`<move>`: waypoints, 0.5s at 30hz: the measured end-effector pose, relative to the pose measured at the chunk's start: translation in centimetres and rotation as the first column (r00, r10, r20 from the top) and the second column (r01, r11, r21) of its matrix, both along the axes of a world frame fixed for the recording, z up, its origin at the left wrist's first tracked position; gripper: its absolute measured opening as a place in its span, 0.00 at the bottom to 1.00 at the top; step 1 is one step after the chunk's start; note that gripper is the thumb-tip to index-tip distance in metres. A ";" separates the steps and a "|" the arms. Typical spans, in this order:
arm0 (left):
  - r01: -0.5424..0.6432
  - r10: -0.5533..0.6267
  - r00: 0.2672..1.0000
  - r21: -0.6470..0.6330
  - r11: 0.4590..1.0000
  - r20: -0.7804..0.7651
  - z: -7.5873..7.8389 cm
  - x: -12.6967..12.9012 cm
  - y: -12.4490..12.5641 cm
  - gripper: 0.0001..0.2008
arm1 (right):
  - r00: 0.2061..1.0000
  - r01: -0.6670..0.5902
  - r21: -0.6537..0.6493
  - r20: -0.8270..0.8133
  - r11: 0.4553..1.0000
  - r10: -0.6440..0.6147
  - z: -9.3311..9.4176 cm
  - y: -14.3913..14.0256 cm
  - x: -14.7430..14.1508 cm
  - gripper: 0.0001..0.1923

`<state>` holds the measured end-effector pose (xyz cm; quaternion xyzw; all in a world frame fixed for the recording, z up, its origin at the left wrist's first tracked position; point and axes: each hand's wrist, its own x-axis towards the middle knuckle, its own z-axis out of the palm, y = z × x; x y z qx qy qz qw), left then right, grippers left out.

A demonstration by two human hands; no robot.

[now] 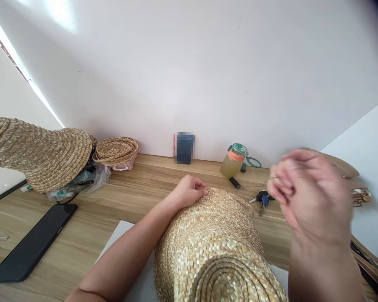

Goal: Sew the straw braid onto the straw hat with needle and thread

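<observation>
Stitching step on the straw hat, lying at 6 o'clock on the wooden table. Left hand is gripping the brim edge. Right hand, blurred at 3 o'clock, is pinching a needle, seemingly pulling thread taut. Next stitch likely needs careful re-entry at the brim.

No text, label, brand or number can be read anywhere here. The dark box standing against the wall, beyond the left hand that grips the straw hat, has its face blurred out. The bottle between the two hands shows no print that can be made out.
</observation>
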<state>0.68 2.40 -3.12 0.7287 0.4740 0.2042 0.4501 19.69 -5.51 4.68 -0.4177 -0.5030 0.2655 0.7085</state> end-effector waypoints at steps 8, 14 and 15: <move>0.027 -0.026 1.000 0.081 0.996 -0.012 0.3 -0.1 -0.1 0.15 | 0.477 0.084 -0.590 0.732 0.803 0.487 -1.9 2.1 -1.6 0.10; 0.015 -0.013 1.000 0.105 0.994 -0.016 0.5 -0.2 -0.2 0.15 | 0.337 0.147 -0.578 0.793 0.803 0.509 -1.9 2.2 -1.9 0.12; 0.015 -0.013 1.000 0.104 0.994 -0.013 0.5 -0.2 -0.2 0.15 | 0.329 0.150 -0.579 0.794 0.802 0.512 -1.9 2.2 -1.9 0.12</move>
